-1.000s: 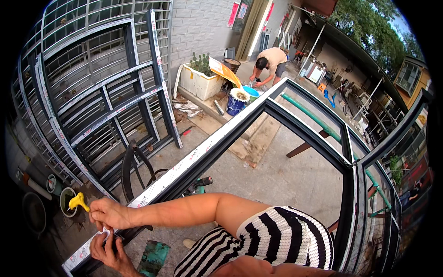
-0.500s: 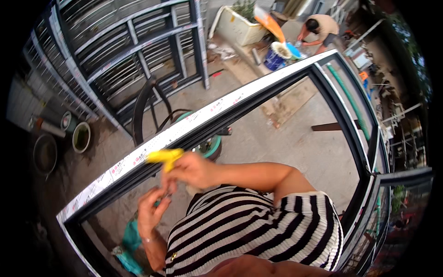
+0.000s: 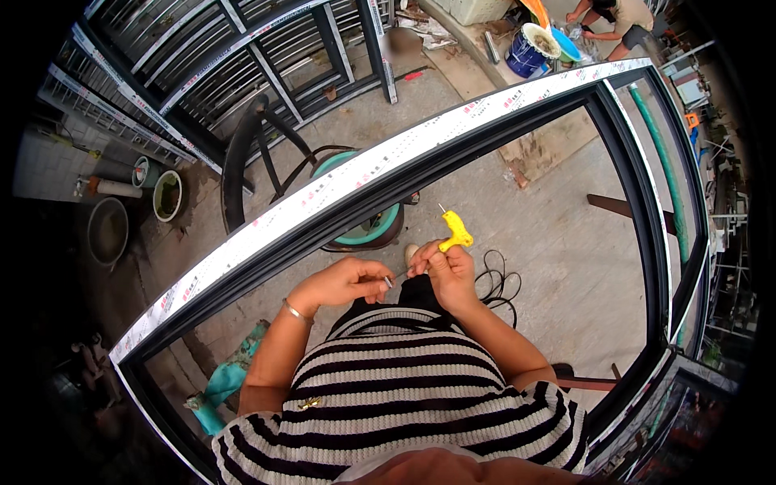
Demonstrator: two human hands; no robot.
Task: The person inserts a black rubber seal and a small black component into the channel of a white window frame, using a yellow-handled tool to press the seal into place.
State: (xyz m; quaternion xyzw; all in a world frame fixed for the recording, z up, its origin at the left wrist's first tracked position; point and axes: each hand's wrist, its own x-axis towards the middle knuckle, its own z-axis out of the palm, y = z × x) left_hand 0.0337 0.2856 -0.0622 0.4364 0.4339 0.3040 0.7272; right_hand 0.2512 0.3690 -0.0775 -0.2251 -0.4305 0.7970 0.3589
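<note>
My right hand (image 3: 449,279) grips a yellow T-handled hex key (image 3: 457,232), its thin metal tip pointing up and away. To its left, my left hand (image 3: 346,284) pinches a small metal piece (image 3: 389,282) between thumb and fingers; it is too small to name. The two hands are apart, inside the opening of a large dark window frame (image 3: 356,212). White printed film (image 3: 323,190) covers the frame's long far side. Neither hand touches the frame.
More filmed frames (image 3: 267,73) lean at the far left beside a black hoop-like tube (image 3: 236,174). A green-rimmed tub (image 3: 373,234) and a black cord (image 3: 499,283) lie beyond the frame. Another person (image 3: 626,20) crouches far right near a blue bucket (image 3: 527,58).
My right hand has moved right with the yellow hex key, away from my left hand. My left hand has moved up and right. The view has shifted and the far person appears farther right.
</note>
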